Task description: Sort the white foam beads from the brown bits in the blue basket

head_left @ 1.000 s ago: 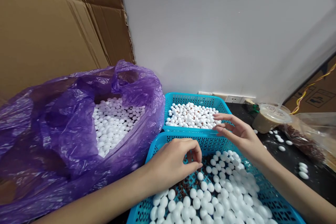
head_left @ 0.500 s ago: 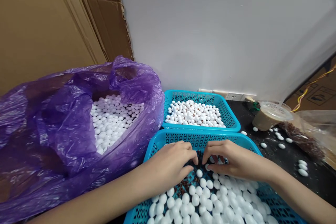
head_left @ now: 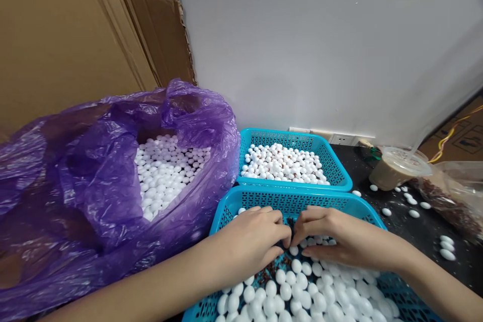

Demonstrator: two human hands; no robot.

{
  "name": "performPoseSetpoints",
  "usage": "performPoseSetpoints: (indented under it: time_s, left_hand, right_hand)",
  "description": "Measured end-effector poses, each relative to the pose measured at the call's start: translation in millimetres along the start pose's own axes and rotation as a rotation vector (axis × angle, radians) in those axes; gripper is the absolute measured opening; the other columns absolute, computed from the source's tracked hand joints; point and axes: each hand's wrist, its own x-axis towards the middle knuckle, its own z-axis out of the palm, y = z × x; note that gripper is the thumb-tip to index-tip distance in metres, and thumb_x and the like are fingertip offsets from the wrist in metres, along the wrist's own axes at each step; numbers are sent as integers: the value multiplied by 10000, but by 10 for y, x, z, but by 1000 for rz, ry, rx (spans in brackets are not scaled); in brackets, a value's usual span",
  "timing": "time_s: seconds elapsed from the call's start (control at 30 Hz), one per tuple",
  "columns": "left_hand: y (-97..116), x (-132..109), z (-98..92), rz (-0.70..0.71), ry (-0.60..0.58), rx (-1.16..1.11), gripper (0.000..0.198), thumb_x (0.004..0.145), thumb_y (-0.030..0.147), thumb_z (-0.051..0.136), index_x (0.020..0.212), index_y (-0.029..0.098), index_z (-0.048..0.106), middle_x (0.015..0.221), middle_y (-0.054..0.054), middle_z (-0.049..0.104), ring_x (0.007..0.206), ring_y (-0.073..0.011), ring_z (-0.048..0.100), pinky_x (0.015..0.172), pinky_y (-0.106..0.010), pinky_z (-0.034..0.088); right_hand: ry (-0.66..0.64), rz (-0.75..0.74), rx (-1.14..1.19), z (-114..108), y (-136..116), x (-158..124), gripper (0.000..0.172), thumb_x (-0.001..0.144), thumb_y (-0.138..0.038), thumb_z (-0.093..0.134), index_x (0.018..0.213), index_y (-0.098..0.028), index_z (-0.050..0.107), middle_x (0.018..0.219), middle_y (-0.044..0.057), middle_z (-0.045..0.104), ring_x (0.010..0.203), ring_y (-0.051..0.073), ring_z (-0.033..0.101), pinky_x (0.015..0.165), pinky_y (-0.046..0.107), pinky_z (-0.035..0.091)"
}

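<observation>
My left hand (head_left: 252, 236) and my right hand (head_left: 335, 234) are curled together over the middle of a blue perforated plastic basket (head_left: 287, 196), their fingertips almost meeting. Below them lie many white foam balls (head_left: 298, 287) and dark reddish-brown bits (head_left: 271, 272). The fingertips reach down among the bits, and whatever lies under them is hidden. A second blue basket (head_left: 281, 137), full of white balls, stands just beyond. To the left, a purple plastic bag (head_left: 204, 121) holds many smaller white balls (head_left: 162, 176).
On the black table (head_left: 426, 231) to the right lie loose white balls (head_left: 447, 247), a plastic cup of milky drink (head_left: 396, 168) and a clear bag of brown bits (head_left: 449, 201). A white wall (head_left: 320, 45) and cardboard sheet (head_left: 75, 25) rise behind.
My right hand has come from over the far basket's corner down into the near basket, next to my left hand. The view has shifted slightly.
</observation>
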Motion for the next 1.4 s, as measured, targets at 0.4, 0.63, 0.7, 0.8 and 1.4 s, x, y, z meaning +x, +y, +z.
performPoseSetpoints:
  time_s: [0.4, 0.63, 0.7, 0.8, 1.4]
  left_hand:
    - [-18, 0, 13, 51, 1, 40, 74, 807, 175, 585, 839, 228, 626, 838, 4, 590, 794, -173, 553, 666, -279, 371]
    - [-14, 4, 17, 86, -12, 46, 71, 791, 164, 606, 789, 223, 645, 798, 9, 592, 757, -157, 560, 633, -261, 364]
    - [-15, 2, 13, 85, -15, 34, 73, 794, 162, 597, 782, 217, 643, 798, 7, 595, 760, -158, 564, 636, -262, 370]
    - [-10, -2, 4, 70, -42, 30, 69, 799, 159, 586, 785, 202, 637, 808, 0, 604, 773, -167, 568, 650, -272, 378]
    - [45, 7, -35, -8, 12, -71, 78, 856, 193, 515, 838, 174, 589, 839, -17, 608, 817, -170, 549, 696, -278, 391]
  right_hand:
    - [-7, -72, 14, 20, 7, 0, 223, 848, -158, 556, 1034, -233, 650, 926, 25, 674, 880, 179, 570, 801, 361, 453]
    - [-22, -96, 29, 21, 5, -2, 215, 853, -153, 547, 1019, -227, 662, 923, 21, 681, 881, 164, 574, 769, 321, 465]
    - [-29, -85, 22, 21, 7, -5, 238, 845, -139, 555, 1040, -234, 654, 935, 17, 677, 890, 162, 572, 770, 314, 465]
    - [-33, -68, -6, 24, 13, -10, 269, 838, -123, 556, 1064, -240, 643, 965, 21, 661, 907, 164, 569, 772, 309, 465]
    - [-70, 45, -39, 55, 28, -17, 134, 792, -185, 612, 920, -205, 644, 900, 4, 632, 774, 128, 578, 666, 241, 442]
